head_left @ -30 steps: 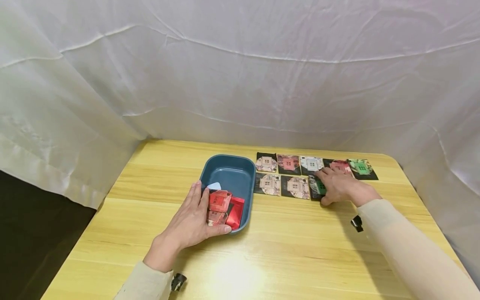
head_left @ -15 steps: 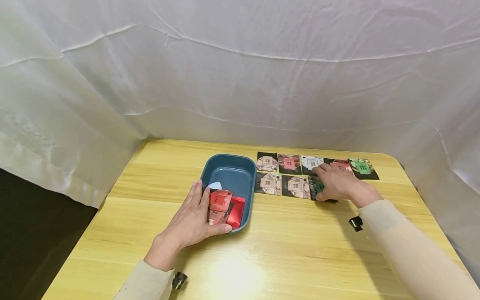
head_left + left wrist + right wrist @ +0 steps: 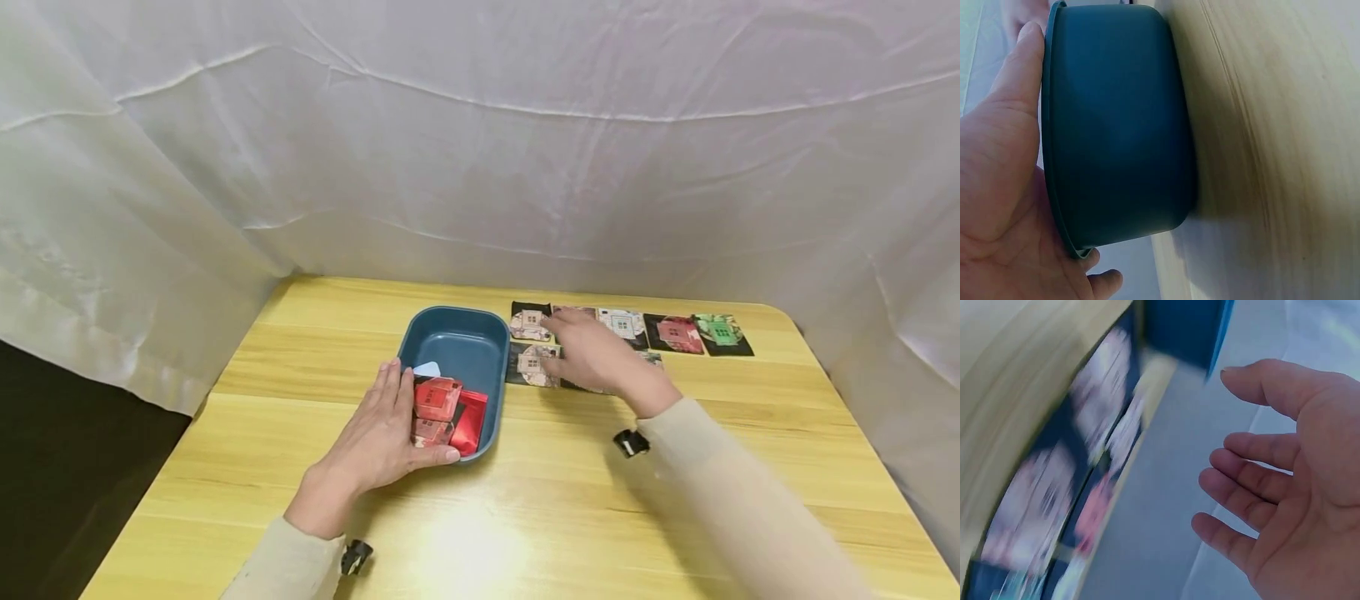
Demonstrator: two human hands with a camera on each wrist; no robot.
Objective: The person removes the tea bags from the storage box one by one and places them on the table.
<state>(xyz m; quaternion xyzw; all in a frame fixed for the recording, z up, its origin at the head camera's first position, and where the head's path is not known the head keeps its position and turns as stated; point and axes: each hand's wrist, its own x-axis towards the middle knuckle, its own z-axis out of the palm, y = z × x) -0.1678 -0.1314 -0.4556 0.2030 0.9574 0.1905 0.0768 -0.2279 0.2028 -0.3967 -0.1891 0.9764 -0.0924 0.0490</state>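
My left hand lies across the near-left corner of a blue plastic bin, its fingers on the left rim and its thumb along the front. In the left wrist view the palm touches the rim of the bin. Red packets and a small white piece lie in the bin, partly behind that hand. Over two rows of small square packets hovers my right hand, holding nothing. The right wrist view shows the fingers of this right hand spread and relaxed, apart from the blurred packets.
The packets lie flat on the yellow wooden table to the right of the bin. A red packet and a green packet end the back row. Pale curtains hang behind and at both sides.
My right hand has left the dark green packet at the right of the front row and moved left toward the bin. My left hand has stayed on the bin.
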